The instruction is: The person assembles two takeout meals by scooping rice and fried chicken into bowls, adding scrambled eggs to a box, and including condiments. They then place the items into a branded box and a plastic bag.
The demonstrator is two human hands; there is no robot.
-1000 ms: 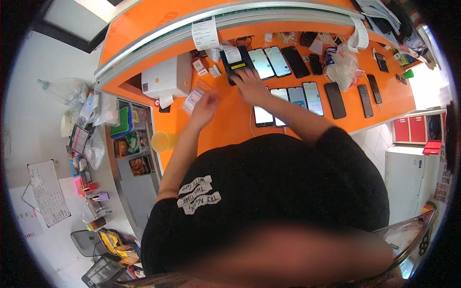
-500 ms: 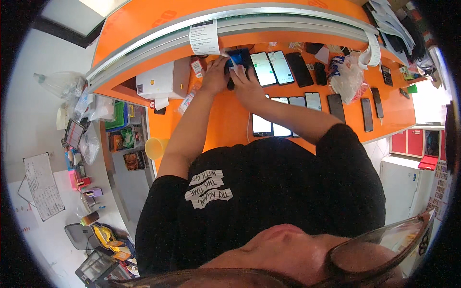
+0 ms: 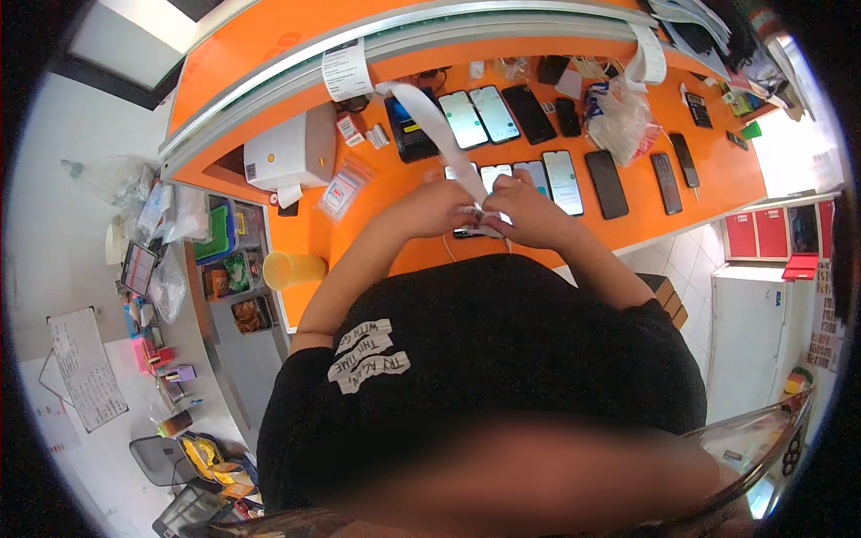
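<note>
A long white paper strip [image 3: 437, 132] runs from the far part of the orange counter down to my hands. My left hand [image 3: 439, 210] is closed at its near end, fingertips pinched together. Curled beside it, my right hand [image 3: 527, 212] is closed too, its fingertips meeting the left ones at the strip; the exact grip is partly hidden. Both hands are above a near row of phones, where a lit phone [image 3: 562, 182] shows just right of my right hand. Behind the strip lies a dark device [image 3: 409, 134] with a blue part, next to another lit phone [image 3: 463, 120].
A white printer [image 3: 285, 154] stands at the left, with a small clear packet [image 3: 344, 192] and a yellow cup [image 3: 293, 269] nearby. Dark phones [image 3: 607, 185] and a plastic bag [image 3: 621, 124] lie to the right. A metal-edged ledge [image 3: 502, 24] crosses the far side.
Both hands have come back toward my body from the dark device to the near phones, drawing the white strip along. The device is now uncovered.
</note>
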